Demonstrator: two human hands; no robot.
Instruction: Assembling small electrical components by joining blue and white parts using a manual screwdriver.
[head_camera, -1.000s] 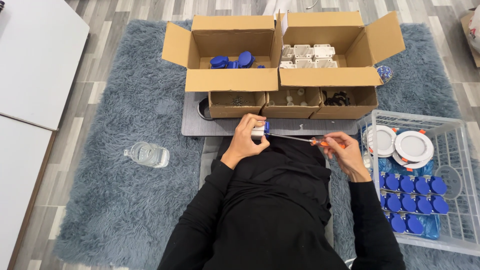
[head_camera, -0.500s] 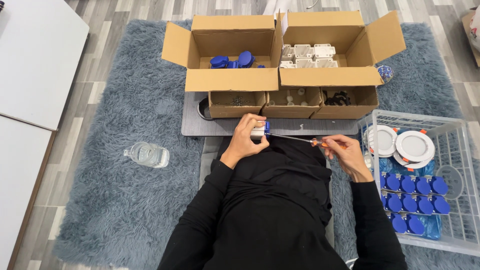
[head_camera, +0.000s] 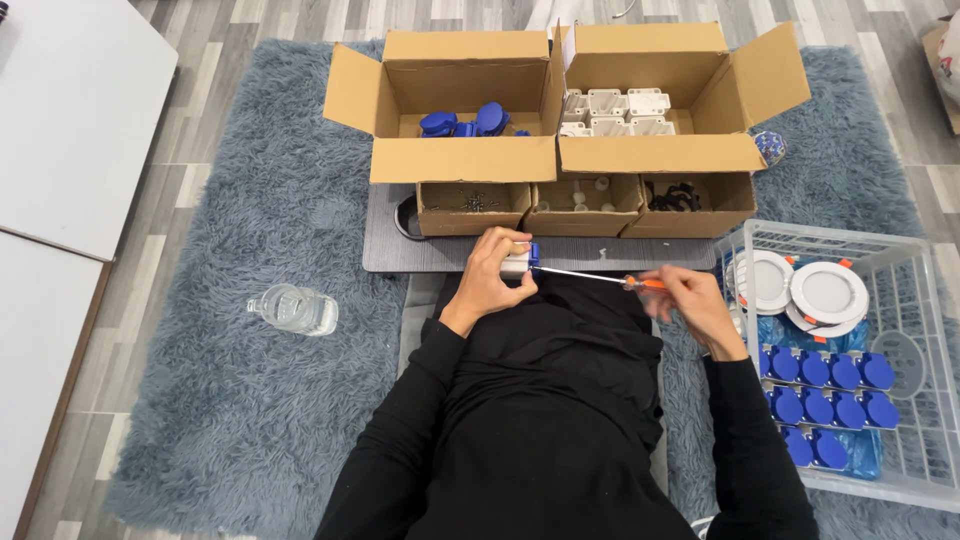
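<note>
Our lap bench: shaggy grey rug (head_camera: 230, 420), cartons, wire basket.

Two open cardboard cartons: left carton (head_camera: 462, 105) holds blue caps, right carton (head_camera: 660, 100) white plastic housings. White wire basket (head_camera: 905, 400) holds round white lamps and blue discs. Our left hand (head_camera: 492, 280) grips a small white-and-blue fitting (head_camera: 520, 262) above our lap; our right hand (head_camera: 690, 300) is closed on an orange-handled screwdriver (head_camera: 600, 277), tip at the fitting.

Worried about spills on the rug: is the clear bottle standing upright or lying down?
Lying down: the clear plastic bottle rests on its side on the grey shaggy rug.
</note>
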